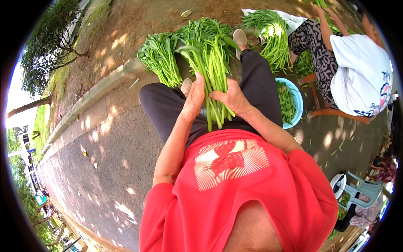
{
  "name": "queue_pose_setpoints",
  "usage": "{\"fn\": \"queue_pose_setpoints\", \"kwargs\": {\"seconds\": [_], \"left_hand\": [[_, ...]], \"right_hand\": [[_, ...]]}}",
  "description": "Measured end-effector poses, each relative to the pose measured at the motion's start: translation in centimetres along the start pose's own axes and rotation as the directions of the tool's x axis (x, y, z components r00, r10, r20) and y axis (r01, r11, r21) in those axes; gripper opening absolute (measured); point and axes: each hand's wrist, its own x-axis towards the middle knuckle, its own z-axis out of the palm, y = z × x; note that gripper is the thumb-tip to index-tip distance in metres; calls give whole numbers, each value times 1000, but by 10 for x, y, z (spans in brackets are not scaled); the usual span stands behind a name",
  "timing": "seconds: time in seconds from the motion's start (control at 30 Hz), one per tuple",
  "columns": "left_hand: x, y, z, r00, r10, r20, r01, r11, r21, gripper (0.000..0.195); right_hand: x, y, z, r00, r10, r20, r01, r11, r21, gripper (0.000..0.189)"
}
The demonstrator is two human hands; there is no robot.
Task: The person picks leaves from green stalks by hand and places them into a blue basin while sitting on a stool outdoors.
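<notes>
Between my hands, above my lap, is a bunch of water spinach (217,69) with pale green stems. Its cut ends point towards my red shirt and its leaves point away. My left hand (195,94) holds the stems from the left side. My right hand (233,97) wraps the right side, its thumb lying across the stems. Just beyond, a leafy bunch (162,58) lies on the ground by my left foot. Another heap of greens (204,28) lies behind the held stems, which partly hide it.
To the right stands a light blue basin (296,100) with loose leaves inside. Beyond it a person in a white shirt (359,72) sits on a wooden chair (340,116), hands on some stalks. Another bunch (274,44) lies near that person. A concrete curb (94,91) runs along the left.
</notes>
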Motion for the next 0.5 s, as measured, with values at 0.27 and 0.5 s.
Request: {"fn": "queue_pose_setpoints", "kwargs": {"seconds": [0.27,0.5], "left_hand": [[-19,-2,14,998,53,-45,-52,998,43,41],[-28,13,2,991,-102,-80,79,964,-253,30]], "right_hand": [[1,7,-3,997,11,-78,-6,998,64,28],[2,-5,-7,991,85,108,-109,964,243,29]]}}
